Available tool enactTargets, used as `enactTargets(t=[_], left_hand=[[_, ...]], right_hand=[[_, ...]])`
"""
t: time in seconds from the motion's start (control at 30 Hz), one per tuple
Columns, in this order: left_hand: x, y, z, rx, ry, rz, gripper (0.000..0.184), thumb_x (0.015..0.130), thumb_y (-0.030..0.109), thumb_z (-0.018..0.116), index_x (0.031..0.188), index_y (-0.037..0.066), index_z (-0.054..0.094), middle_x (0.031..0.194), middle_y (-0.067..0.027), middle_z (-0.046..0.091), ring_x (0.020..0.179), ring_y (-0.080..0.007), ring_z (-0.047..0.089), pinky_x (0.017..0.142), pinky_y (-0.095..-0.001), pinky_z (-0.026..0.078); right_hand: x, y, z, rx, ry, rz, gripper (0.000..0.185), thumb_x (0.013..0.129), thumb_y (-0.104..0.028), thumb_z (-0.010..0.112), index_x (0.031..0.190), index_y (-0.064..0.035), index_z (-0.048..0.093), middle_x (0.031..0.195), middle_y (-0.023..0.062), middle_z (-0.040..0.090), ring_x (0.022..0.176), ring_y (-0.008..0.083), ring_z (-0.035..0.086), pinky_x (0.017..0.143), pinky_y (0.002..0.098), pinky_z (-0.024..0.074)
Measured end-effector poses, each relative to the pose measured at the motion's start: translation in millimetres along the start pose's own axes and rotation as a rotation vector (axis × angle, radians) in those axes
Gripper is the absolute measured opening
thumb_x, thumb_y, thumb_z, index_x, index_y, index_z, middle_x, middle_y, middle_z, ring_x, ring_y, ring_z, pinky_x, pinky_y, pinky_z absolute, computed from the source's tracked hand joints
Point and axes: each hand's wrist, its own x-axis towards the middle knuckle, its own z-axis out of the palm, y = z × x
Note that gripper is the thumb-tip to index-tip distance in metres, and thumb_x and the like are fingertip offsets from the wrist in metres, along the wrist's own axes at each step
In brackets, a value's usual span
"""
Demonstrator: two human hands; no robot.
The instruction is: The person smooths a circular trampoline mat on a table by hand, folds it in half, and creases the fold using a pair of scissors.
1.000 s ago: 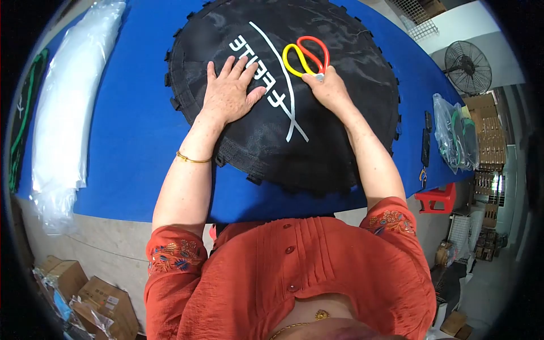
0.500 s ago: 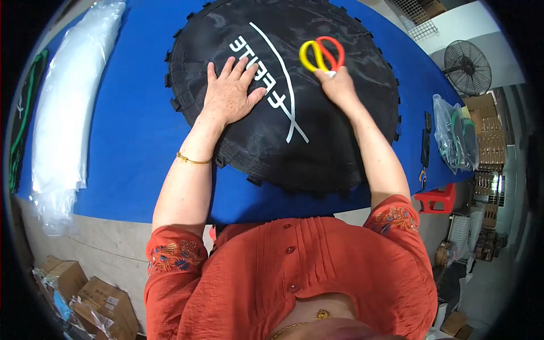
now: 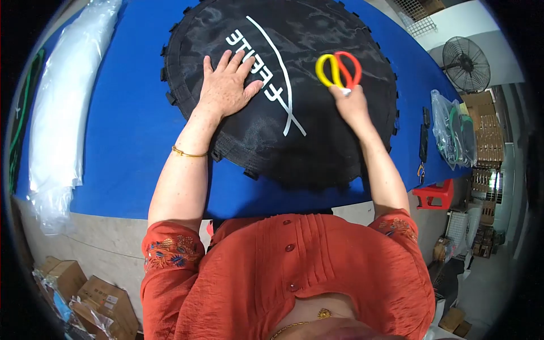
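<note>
A round black mesh mat [image 3: 323,141] with white lettering and small black tabs around its rim lies on the blue table. My left hand [image 3: 226,85] rests flat on it with fingers spread, beside the lettering. Over the mat's right part, my right hand [image 3: 352,107] is closed around the blade end of a pair of scissors [image 3: 349,71]. The yellow and red handle loops point away from me, and the blades are hidden in the hand.
Stacked clear plastic bags [image 3: 59,119] lie along the left of the blue table [image 3: 124,113]. At the right edge are bagged green-edged items [image 3: 453,130] and a black strap [image 3: 424,139]. A fan [image 3: 466,65], a red stool [image 3: 433,195] and cardboard boxes [image 3: 105,303] stand around.
My right hand has moved right and slightly toward me with the scissors. My left hand stays flat on the mat. The whole view has shifted slightly.
</note>
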Motion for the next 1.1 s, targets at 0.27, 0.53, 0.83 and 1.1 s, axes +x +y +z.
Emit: enactTargets(t=[0.27,0.53,0.83,1.1], left_hand=[[-0.8,-0.7,0.1,0.004,-0.009,-0.003,0.071,0.105,0.063,0.055,0.162,0.02,0.05,0.171,-0.0109,0.042,0.161,-0.0355,0.033,0.128,-0.0718,0.019],[0.9,0.9,-0.4,0.01,-0.02,-0.007,0.072,0.105,0.063,0.055,0.162,0.019,0.05,0.171,-0.0108,0.043,0.161,-0.0351,0.033,0.128,-0.0721,0.019],[-0.9,-1.0,1.8,0.002,0.017,0.0,0.072,0.105,0.062,0.056,0.161,0.018,0.051,0.17,-0.0108,0.045,0.16,-0.0354,0.035,0.127,-0.0724,0.021],[-0.3,0.2,3.4,-0.014,0.03,0.001,0.071,0.105,0.062,0.056,0.16,0.018,0.051,0.169,-0.0121,0.046,0.16,-0.0361,0.036,0.126,-0.0733,0.021]], right_hand=[[-3.8,-16.7,-1.2,0.002,-0.058,-0.077,0.053,0.095,-0.039,0.08,0.112,0.009,0.065,0.1,0.0264,0.076,0.093,0.0358,0.076,0.082,0.0444,0.0574],[-0.9,-23.7,7.5,0.014,-0.042,0.003,0.068,0.094,-0.045,0.081,0.116,0.0151,0.06,0.107,0.037,0.073,0.105,0.0495,0.074,0.087,0.0514,0.0587],[43.2,-22.8,17.0,0.012,-0.067,-0.089,0.052,0.091,-0.04,0.082,0.111,0.0069,0.07,0.097,0.0222,0.079,0.094,0.0336,0.078,0.081,0.0435,0.0579],[90.9,-10.4,21.9,0.062,-0.058,0.131,0.048,0.092,-0.038,0.081,0.108,0.0073,0.077,0.097,0.0281,0.079,0.098,0.0391,0.079,0.083,0.0478,0.0586]])
